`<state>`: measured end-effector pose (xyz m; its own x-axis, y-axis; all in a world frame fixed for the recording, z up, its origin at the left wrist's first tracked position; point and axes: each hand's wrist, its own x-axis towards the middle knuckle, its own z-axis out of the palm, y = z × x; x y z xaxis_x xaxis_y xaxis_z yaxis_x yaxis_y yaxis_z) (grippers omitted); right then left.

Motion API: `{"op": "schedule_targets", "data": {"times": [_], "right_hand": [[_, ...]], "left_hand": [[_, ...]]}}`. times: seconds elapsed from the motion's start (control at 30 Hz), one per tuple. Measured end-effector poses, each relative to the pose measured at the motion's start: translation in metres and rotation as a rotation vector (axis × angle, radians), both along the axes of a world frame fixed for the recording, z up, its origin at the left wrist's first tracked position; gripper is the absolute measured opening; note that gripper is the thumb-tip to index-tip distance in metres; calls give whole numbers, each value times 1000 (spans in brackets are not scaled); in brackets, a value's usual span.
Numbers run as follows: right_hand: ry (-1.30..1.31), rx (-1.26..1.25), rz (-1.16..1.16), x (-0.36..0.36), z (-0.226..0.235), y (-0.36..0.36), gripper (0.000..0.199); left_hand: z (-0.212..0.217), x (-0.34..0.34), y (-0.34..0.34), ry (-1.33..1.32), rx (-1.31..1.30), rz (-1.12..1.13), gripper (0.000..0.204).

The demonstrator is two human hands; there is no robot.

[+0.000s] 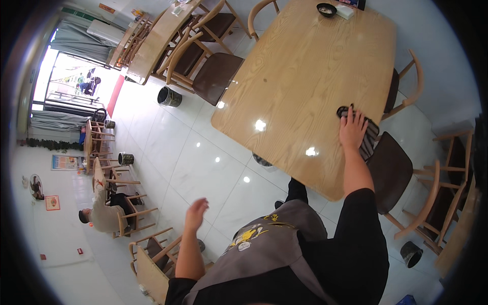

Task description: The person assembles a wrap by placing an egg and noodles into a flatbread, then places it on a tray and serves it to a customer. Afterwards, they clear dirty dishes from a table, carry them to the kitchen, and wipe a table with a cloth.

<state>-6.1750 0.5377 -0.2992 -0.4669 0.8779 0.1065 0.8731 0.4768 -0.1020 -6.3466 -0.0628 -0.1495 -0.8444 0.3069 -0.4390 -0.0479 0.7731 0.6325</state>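
My right hand (353, 130) lies with spread fingers on top of a dark striped cloth (369, 142), near the right edge of a large light-wood table (305, 76). Part of the cloth is bunched ahead of the fingertips, and part trails beside the wrist. The palm side of this hand is hidden. My left hand (196, 213) hangs in the air over the tiled floor, away from the table. Its fingers are loosely bent, and nothing shows in them. At the far end of the table are a black bowl (326, 9) and a white packet (344, 11).
Brown-seated chairs stand around the table, one (390, 173) close by my right arm and another (218, 76) at the left. Bins stand on the floor, one (169, 96) left of the table, another (410, 253) at lower right. A person (109, 216) sits at a table far left.
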Motion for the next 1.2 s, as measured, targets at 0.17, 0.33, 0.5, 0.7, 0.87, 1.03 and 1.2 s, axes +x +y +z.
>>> {"op": "schedule_targets", "data": {"times": [0.17, 0.33, 0.5, 0.7, 0.87, 1.03, 1.2], "right_hand": [[20, 21, -298, -85, -19, 125, 54], [184, -23, -371, -100, -28, 166, 55], [22, -56, 218, -28, -1, 161, 55], [35, 104, 185, -75, -9, 167, 57], [85, -152, 504, -114, 4, -4, 55], [259, -432, 981, -79, 27, -139, 52], [241, -299, 668, -32, 14, 20, 55]], "left_hand": [[-46, 49, -22, -448, -380, -105, 33], [-29, 62, -47, -722, -496, 42, 38], [-19, 26, -15, -783, -261, 484, 37], [-33, -28, 56, -682, -374, 220, 40], [-41, -53, 122, -599, -253, 25, 40], [-55, -60, 136, -625, -262, -76, 39], [-69, -69, 119, -675, -357, -13, 38]]}}
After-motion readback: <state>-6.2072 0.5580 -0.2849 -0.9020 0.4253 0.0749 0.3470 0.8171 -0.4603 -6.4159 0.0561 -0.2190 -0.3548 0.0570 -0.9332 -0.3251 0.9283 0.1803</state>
